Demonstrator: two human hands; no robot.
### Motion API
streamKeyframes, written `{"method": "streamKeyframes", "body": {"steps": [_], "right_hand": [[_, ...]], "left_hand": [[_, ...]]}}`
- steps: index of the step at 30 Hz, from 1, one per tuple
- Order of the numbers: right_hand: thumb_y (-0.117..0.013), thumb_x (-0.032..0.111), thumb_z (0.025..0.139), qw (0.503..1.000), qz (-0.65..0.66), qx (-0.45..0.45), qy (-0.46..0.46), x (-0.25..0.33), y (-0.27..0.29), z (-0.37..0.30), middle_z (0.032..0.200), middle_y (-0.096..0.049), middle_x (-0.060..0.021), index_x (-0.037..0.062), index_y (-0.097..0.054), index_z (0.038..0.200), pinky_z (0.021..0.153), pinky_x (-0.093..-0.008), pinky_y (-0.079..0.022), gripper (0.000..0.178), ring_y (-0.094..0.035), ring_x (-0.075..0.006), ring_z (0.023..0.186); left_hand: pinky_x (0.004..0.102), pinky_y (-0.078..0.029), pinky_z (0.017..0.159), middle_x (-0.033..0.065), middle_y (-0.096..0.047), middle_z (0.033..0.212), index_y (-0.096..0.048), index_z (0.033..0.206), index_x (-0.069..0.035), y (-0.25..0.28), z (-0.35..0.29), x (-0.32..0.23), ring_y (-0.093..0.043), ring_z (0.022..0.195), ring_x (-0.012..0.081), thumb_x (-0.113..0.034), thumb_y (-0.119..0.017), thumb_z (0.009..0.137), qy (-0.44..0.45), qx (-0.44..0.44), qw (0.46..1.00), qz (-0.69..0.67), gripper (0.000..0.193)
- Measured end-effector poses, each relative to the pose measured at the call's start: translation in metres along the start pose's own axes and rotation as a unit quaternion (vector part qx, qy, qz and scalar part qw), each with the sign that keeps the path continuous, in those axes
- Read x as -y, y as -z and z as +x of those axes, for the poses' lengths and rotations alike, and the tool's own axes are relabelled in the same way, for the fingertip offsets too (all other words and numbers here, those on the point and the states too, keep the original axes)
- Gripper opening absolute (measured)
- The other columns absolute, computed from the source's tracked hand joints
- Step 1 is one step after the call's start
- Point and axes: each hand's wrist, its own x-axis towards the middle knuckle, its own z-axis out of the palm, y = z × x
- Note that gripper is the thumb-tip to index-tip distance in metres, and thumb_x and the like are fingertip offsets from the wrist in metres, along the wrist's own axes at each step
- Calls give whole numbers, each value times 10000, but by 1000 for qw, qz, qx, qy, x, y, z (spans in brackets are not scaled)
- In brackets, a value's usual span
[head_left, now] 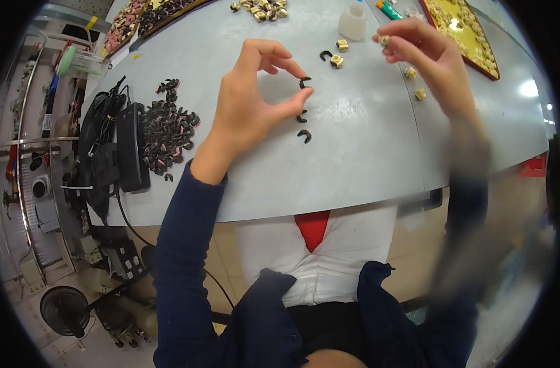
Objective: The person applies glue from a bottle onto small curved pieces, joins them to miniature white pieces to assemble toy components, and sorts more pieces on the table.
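While the person leans in at the table (353, 162), the left hand (246, 101) has its thumb and forefinger pinching a small black curved piece (303, 83) just above the grey surface, its other fingers loosely bent. Over to the right, the right hand (436, 61) holds a small pale piece (383, 41) between thumb and fingertips; it is too small for me to make out its shape.

Just below the left thumb lies a second curve (302, 116), with a third curve (304, 135) nearer the person. Between the hands, a fourth curve (326, 55) sits beside two cream-and-black pieces, one near piece (336, 61) and one far piece (342, 45). A translucent bottle (352, 26) stands close to the right fingertips, on their left, with a green tube (388, 10) beyond that hand. Under the right wrist's near side, two cream pieces (420, 94) lie loose.

Further right, a yellow tray (490, 69) crowded with pale pieces takes up the table's far corner. A cluster of cream-and-black pieces (264, 9) is spread at the far edge. Well to the left hand's left is a heap of dark curves (166, 132), hemmed in on its outer side by a black box (133, 147) and a tangle of black cables (102, 113).
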Motion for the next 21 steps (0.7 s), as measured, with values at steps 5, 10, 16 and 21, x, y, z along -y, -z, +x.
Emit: {"method": "streamKeyframes", "body": {"steps": [5,10,16,21], "right_hand": [[-679,154,954,976,182,19,-116,17,-31,-4,1103,-618,-23,35,-632,1159,901,-265,-497,242,-620,-109,1020],[-709,184,932,951,247,36,-181,21,-46,-3,1073,-644,-27,41,-634,1154,894,-263,-494,274,-612,-107,998],[-758,235,897,929,285,72,-226,20,-48,-3,1006,-703,-46,37,-678,1120,889,-249,-529,309,-664,-109,974],[-760,237,896,914,309,89,-245,21,-50,-4,1011,-700,-53,33,-677,1107,892,-244,-528,304,-665,-111,964]], "left_hand": [[310,-531,799,52,-711,936,-476,1083,-74,-9,-3,-10,-652,849,182,-53,-833,713,-11,-19,999,-30,514],[308,-529,796,58,-706,943,-457,1115,-77,-17,-4,-13,-659,863,176,-43,-831,713,-34,-46,997,-55,550],[305,-525,790,78,-701,962,-443,1129,-57,-19,-3,-14,-689,891,178,-28,-831,717,-51,-60,995,-60,567],[293,-517,784,79,-700,972,-437,1135,-51,-21,-2,-14,-693,904,172,-27,-833,731,-59,-59,994,-69,566]]}}
